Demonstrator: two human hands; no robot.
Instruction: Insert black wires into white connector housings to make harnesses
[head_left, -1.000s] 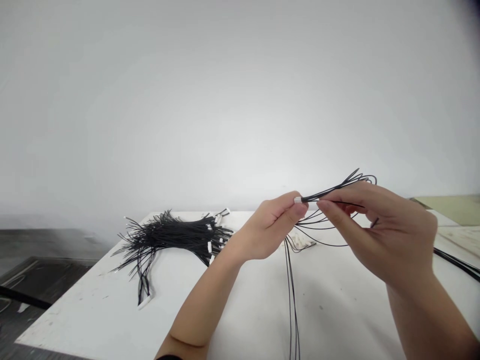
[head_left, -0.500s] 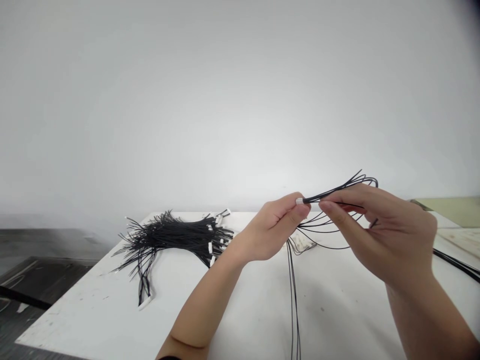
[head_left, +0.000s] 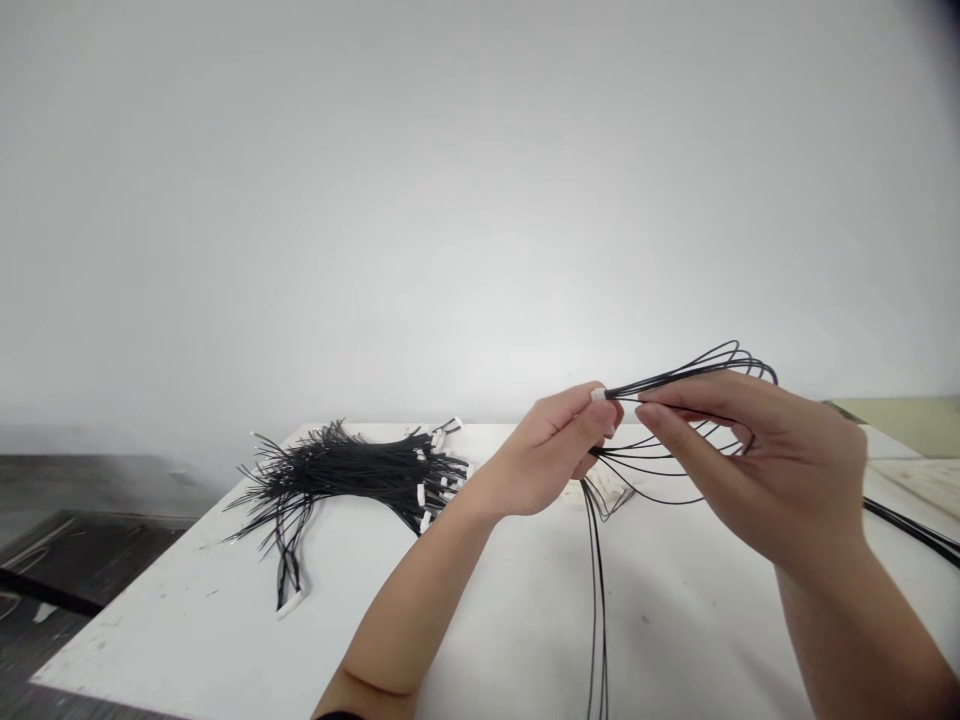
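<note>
two bare hands are holding a white connector (head_left: 598, 394) and black wires (head_left: 652, 384) above a white table (head_left: 225, 630)
from over the person's shoulder i'm seeing the left hand (head_left: 544, 455) pinching the connector between thumb and forefinger, at that hand's two o'clock; the wires are looping out toward three o'clock, where the right hand (head_left: 795, 470) is pinching a thin wire between thumb and forefinger; more strands (head_left: 597, 600) are hanging toward five o'clock; at nine o'clock a pile of white-ended cables (head_left: 360, 468) is lying on the table; a pale green sheet (head_left: 907, 422) is lying at the right hand's two o'clock
</note>
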